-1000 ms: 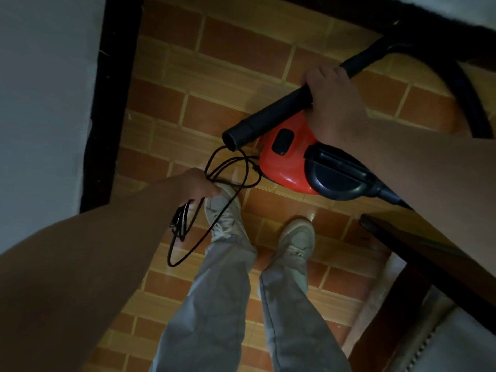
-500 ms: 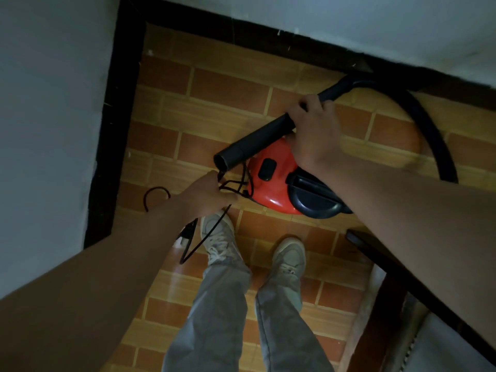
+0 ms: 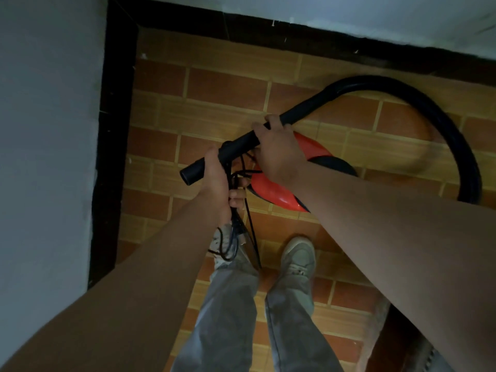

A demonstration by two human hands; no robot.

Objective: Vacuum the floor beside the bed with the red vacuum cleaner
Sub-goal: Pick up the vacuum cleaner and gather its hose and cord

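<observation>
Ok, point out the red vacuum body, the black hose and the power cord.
red vacuum body (image 3: 275, 192), head view, lower shell.
black hose (image 3: 468, 167), head view, right-hand curve.
power cord (image 3: 236, 229), head view, hanging bundle.

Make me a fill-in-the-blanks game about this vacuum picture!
The vacuum cleaner has a shiny ___ body.
The bundled cord is in the ___ hand.
The hose gripped by the right hand is ___.
Missing words: red, left, black.

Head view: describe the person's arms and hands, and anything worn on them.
Left hand and right hand are bare: no gloves, rings or watch show in this dim light. Left forearm and right forearm are uncovered, no sleeve in view.
</observation>
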